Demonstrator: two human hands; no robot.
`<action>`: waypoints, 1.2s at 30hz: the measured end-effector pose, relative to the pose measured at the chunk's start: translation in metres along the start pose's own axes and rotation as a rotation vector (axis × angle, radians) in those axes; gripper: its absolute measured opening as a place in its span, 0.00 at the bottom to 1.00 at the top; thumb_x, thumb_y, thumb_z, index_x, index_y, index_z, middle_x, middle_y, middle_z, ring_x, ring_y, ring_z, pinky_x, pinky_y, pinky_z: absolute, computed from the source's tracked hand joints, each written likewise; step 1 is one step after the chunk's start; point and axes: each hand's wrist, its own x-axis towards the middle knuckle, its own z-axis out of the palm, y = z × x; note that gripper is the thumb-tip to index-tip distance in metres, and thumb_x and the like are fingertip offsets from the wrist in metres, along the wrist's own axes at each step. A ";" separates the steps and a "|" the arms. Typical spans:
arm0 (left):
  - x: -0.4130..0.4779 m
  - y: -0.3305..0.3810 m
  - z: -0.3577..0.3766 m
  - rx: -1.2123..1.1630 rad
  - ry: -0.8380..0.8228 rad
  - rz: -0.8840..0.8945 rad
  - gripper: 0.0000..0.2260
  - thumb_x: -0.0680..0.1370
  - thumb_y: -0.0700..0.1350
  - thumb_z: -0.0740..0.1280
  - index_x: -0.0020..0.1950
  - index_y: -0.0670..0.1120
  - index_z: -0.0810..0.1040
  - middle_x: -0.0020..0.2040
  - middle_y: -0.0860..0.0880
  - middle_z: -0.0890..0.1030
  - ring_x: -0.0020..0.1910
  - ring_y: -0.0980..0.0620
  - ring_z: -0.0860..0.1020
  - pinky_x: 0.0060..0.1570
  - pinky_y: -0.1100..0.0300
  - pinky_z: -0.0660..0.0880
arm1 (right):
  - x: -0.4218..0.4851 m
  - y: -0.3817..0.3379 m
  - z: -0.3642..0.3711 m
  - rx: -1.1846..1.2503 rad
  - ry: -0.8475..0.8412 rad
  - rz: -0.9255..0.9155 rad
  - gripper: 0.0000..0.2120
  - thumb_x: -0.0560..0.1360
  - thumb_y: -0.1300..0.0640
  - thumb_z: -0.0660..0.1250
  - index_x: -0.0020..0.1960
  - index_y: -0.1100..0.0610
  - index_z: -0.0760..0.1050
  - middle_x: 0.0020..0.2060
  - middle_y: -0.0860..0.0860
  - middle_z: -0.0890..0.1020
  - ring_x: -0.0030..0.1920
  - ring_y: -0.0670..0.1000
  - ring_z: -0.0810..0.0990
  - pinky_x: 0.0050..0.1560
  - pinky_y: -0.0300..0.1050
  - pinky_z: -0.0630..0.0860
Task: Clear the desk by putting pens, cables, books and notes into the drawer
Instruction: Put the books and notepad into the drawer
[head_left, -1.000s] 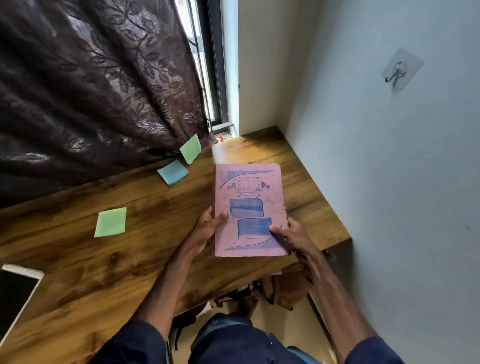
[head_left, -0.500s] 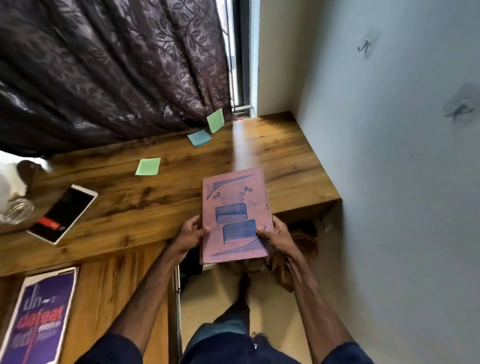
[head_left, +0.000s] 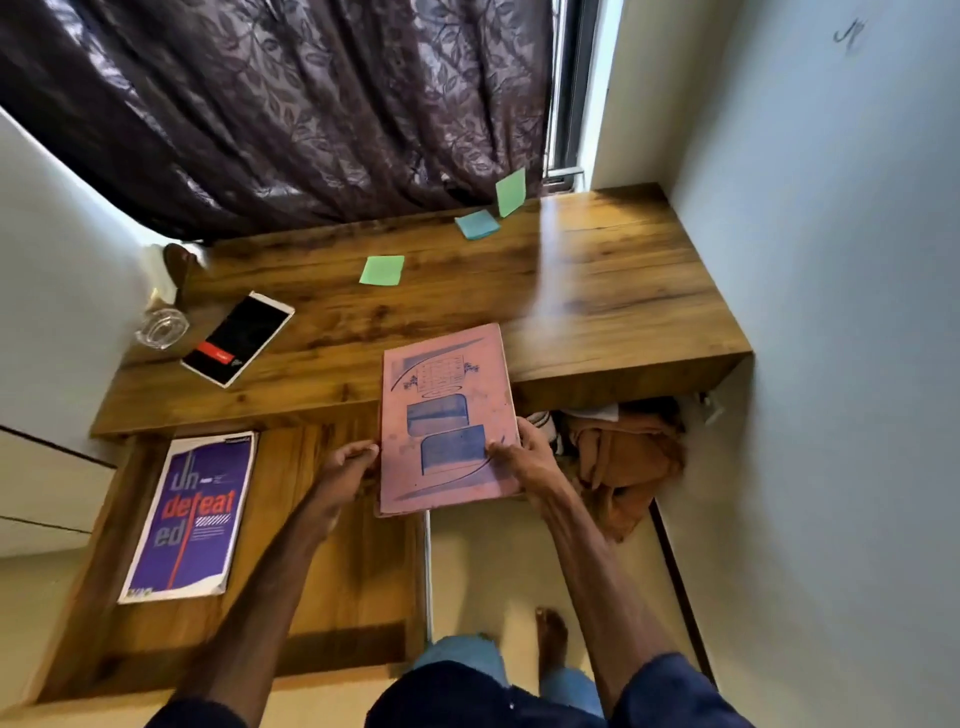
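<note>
The left grip (head_left: 347, 465) curls round the left edge of the pink rectangular book with blue panels (head_left: 447, 415); the right grip (head_left: 524, 457) pinches its right edge, thumb on the cover. The book hangs over the wooden surface's (head_left: 597, 301) near edge, above the right end of the open wooden drawer (head_left: 332, 571), where a purple paperback (head_left: 192, 514) lies at left. Farther off on the surface lie a green square paper note (head_left: 382, 270) and a blue square note (head_left: 477, 224)

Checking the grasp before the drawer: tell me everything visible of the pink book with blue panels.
The pink book is thin, closed, face up, its scuffed paper-like cover printed with two blue panels, a grid and curved lines. The left hand grips its left edge, the right hand its right edge, thumb on the cover. It hangs over the wooden desk front and open wooden drawer.
</note>
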 end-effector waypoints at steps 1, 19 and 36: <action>0.001 -0.010 -0.010 0.009 -0.012 0.007 0.14 0.83 0.48 0.65 0.67 0.45 0.76 0.59 0.43 0.82 0.58 0.43 0.81 0.53 0.46 0.81 | -0.006 0.008 0.012 0.010 0.010 -0.011 0.15 0.76 0.62 0.71 0.61 0.56 0.74 0.52 0.49 0.83 0.48 0.48 0.83 0.41 0.43 0.81; -0.047 -0.089 -0.028 0.036 -0.133 -0.026 0.14 0.83 0.48 0.65 0.67 0.46 0.76 0.60 0.45 0.81 0.58 0.45 0.81 0.53 0.46 0.82 | -0.114 0.071 0.041 0.025 0.129 -0.005 0.15 0.78 0.60 0.70 0.62 0.54 0.72 0.58 0.54 0.81 0.54 0.54 0.83 0.45 0.49 0.83; -0.129 -0.109 -0.141 0.034 0.115 -0.044 0.11 0.81 0.44 0.68 0.63 0.45 0.78 0.55 0.45 0.83 0.54 0.46 0.81 0.43 0.56 0.80 | -0.140 0.099 0.137 0.073 -0.131 0.019 0.13 0.78 0.62 0.69 0.61 0.56 0.75 0.57 0.53 0.84 0.55 0.55 0.85 0.49 0.54 0.84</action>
